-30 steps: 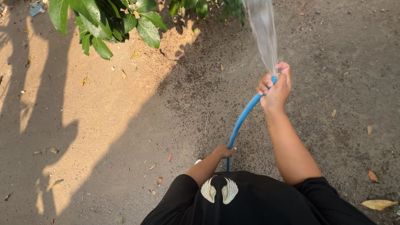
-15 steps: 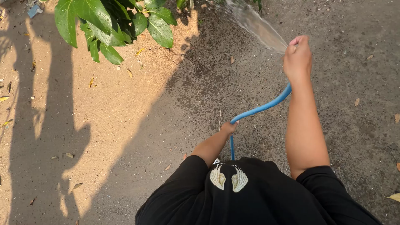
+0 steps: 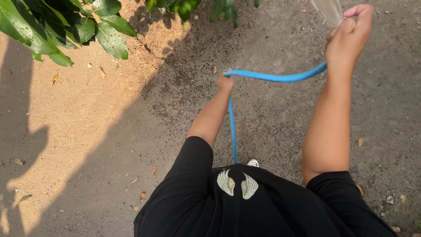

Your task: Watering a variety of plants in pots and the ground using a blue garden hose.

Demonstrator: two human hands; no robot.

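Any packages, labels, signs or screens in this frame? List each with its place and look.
No packages, labels, signs or screens.
Nearest thing to one: a pale wing-shaped emblem on the person's black shirt, bottom centre, two mirrored wings, no lettering visible.

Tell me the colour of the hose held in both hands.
The hose is bright blue, seen in the head view, the only one.
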